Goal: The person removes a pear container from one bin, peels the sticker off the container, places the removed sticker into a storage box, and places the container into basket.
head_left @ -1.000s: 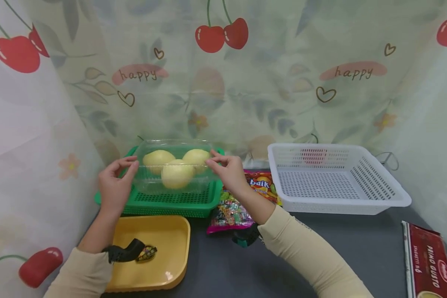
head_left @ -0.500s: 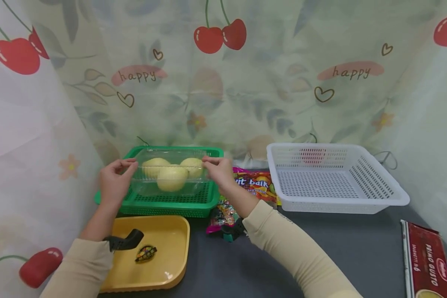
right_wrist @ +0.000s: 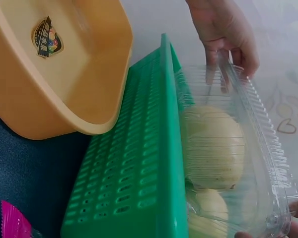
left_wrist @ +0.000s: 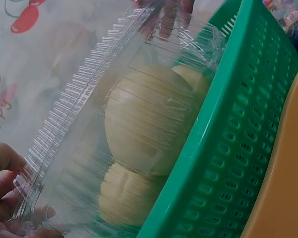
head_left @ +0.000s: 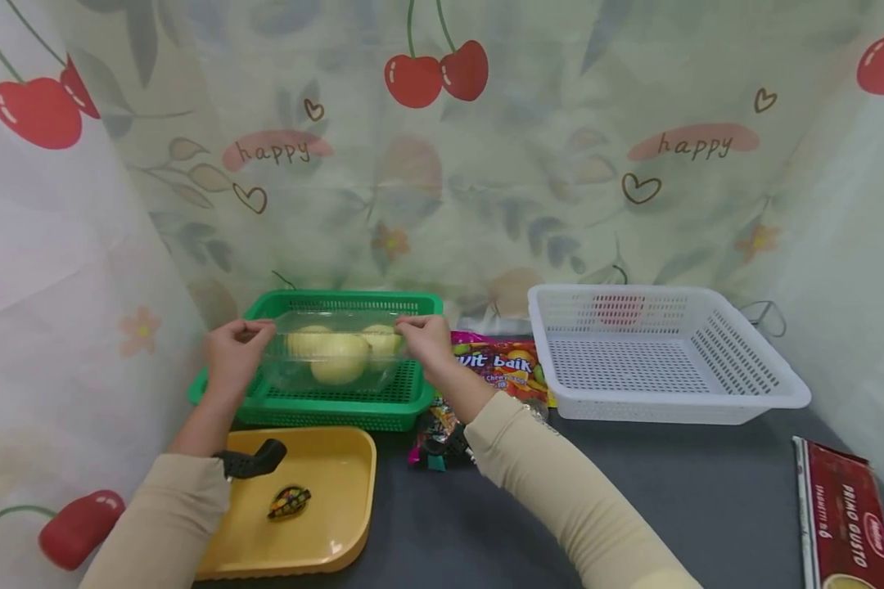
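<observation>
A clear plastic clamshell box (head_left: 339, 321) holds three pale yellow round fruits (head_left: 340, 366). It sits in the green basket (head_left: 331, 419), tilted, with its ridged rim above the basket's edge. My left hand (head_left: 228, 360) pinches the box's left end between thumb and fingers. At the opposite end, my right hand (head_left: 432, 348) pinches the rim the same way. In the left wrist view, the fruits (left_wrist: 146, 119) press against the clear wall near the basket's side. The right wrist view shows the box (right_wrist: 256, 163) partly below the basket's rim.
A yellow tray (head_left: 339, 483) with a dark sticker stands in front of the basket. Colourful candy bags (head_left: 508, 360) lie to its right, partly under my right arm. Further right are a white basket (head_left: 633, 409) and a red spaghetti packet (head_left: 847, 515). A patterned curtain (head_left: 530, 204) hangs behind.
Both hands hold the box throughout. The box has come down into the green basket and shifted slightly left, and my right hand has moved down and left with it.
</observation>
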### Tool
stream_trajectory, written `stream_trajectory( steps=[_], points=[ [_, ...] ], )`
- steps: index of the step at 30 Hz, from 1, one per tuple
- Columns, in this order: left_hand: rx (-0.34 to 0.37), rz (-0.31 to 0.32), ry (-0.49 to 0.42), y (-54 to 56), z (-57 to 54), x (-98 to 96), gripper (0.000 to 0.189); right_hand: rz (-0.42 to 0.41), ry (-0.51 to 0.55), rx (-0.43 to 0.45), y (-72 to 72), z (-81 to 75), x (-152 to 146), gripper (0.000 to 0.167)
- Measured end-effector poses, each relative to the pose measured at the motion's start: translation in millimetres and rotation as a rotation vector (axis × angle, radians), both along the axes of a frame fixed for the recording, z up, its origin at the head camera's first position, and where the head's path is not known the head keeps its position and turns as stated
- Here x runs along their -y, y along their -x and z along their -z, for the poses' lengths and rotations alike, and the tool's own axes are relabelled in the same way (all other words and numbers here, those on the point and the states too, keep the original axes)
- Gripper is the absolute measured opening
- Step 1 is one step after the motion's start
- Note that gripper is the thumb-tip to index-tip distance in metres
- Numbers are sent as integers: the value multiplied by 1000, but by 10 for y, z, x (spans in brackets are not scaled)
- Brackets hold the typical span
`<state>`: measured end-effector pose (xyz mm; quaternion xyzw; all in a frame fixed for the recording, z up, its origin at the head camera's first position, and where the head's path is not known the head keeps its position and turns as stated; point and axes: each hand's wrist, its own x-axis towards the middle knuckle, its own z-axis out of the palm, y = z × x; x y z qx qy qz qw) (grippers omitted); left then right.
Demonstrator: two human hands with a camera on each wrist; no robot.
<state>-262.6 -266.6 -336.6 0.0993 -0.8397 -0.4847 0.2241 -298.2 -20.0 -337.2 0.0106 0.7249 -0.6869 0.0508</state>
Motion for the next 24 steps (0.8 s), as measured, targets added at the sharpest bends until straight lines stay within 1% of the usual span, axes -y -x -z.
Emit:
stream_trajectory(
  steps=[4, 9, 11, 13, 17, 20, 21, 24],
  points=[
    [21, -5, -1, 63, 43, 25, 33, -6, -15, 8, 27, 46, 9, 26],
    [61, -34, 13, 96, 76, 50, 31, -21, -39, 16, 57, 88, 31, 26],
    [86, -30, 37, 100, 84, 59, 33, -27, -43, 22, 65, 96, 30, 27],
    [111, -13, 58, 100, 88, 61, 36, -30, -44, 34, 73, 102, 27, 28],
    [130, 23, 83, 122, 106, 62, 37, -27, -52, 66, 104, 107, 21, 30],
    [119, 35, 68, 155, 135, 71, 34, -20, -64, 75, 137, 93, 35, 29],
    [114, 26, 60, 161, 137, 71, 32, -18, -67, 76, 148, 86, 43, 28],
    [126, 38, 44, 173, 132, 78, 31, -5, -67, 82, 179, 65, 68, 26]
  ],
)
